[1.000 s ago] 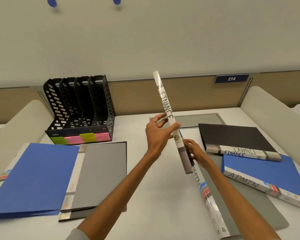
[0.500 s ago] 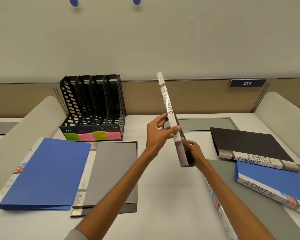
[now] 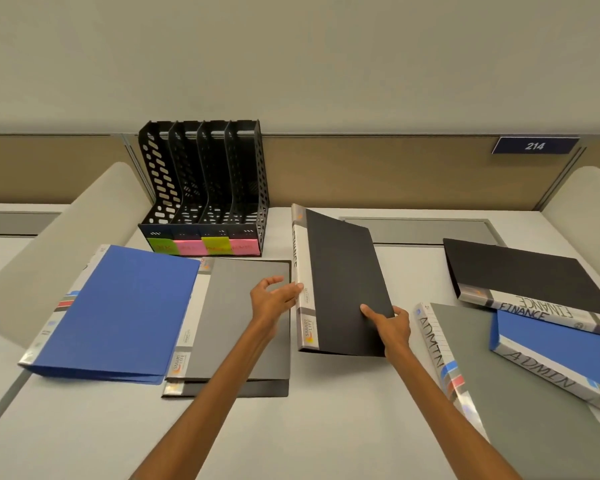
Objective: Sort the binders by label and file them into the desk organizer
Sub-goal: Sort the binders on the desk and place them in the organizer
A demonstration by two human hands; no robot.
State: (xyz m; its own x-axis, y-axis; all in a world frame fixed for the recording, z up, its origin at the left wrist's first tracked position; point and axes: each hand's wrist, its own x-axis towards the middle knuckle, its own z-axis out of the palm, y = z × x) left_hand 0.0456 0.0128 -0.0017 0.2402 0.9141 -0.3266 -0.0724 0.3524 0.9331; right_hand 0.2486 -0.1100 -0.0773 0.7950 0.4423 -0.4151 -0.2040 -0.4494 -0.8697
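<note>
Binder (image 3: 343,282): FINANCE, turned from upright to flat; unfiled.
Right hand (image 3: 390,323): fingers pinch its near corner.
Left hand (image 3: 274,299): fingers loose, touching spine (image 3: 300,271).

The pale desk (image 3: 326,427) carries a black desk organizer (image 3: 205,188) at its back left, upright, with green and pink sticky notes (image 3: 205,246) along its front; before it lies a blue binder (image 3: 118,306), its right edge over the spine of a grey binder (image 3: 243,327), which rests on a darker binder (image 3: 229,389); a middle black binder (image 3: 343,282) marked FINANCE sits at the centre, whether flat on the desk cannot be told; to the right, a grey ADMIN binder (image 3: 520,410) lies under a blue ADMIN binder (image 3: 561,344), itself partly under a black FINANCE binder (image 3: 520,275); a grey inset panel (image 3: 423,230) sits at the back.
</note>
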